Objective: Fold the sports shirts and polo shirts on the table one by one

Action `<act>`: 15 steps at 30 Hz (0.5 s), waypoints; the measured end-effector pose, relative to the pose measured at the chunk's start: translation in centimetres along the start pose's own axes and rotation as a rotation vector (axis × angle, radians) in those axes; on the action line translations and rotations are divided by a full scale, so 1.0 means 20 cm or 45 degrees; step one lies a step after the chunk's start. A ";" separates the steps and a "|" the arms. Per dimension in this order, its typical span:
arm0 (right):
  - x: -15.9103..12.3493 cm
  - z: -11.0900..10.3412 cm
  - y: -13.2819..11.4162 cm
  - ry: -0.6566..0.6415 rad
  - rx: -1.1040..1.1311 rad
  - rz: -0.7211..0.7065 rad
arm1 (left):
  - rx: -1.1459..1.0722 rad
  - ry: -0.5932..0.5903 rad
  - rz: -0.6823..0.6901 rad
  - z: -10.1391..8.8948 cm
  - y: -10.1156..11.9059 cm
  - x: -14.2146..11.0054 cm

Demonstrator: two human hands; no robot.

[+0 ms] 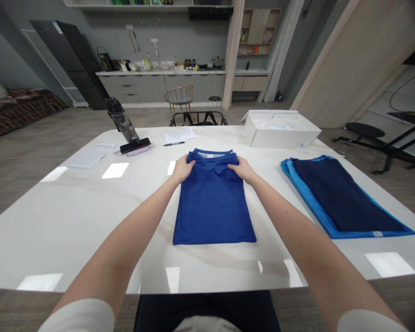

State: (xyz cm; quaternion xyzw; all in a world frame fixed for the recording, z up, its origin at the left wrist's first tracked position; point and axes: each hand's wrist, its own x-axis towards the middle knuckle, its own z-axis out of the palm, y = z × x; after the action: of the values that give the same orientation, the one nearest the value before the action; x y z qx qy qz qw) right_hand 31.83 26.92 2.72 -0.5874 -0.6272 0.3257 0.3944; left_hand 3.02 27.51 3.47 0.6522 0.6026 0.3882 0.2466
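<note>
A royal blue T-shirt [212, 203] lies on the white table [72, 212] in front of me, folded into a long narrow strip with its collar at the far end. My left hand [182, 169] grips the shirt's far left corner by the shoulder, fingers curled over the cloth. My right hand [242, 169] grips the far right corner the same way. Both arms reach straight out over the table.
Two folded shirts, navy on light blue [342, 198], lie to the right. An open white box [280, 131] stands at the back right. A water bottle [122, 120], a phone [135, 145], papers [180, 135] and a pen [174, 144] sit at the far side.
</note>
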 end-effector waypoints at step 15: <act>-0.96 -0.85 -0.57 0.768 -0.171 -0.470 | -0.393 0.202 0.748 -0.12 1.08 -0.54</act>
State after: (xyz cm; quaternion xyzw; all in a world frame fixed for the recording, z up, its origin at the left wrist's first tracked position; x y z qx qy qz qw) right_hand 41.36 5.80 18.61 -0.5584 -0.5982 0.0189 0.5745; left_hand 14.24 13.28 19.66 0.7207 0.3403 0.5788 0.1726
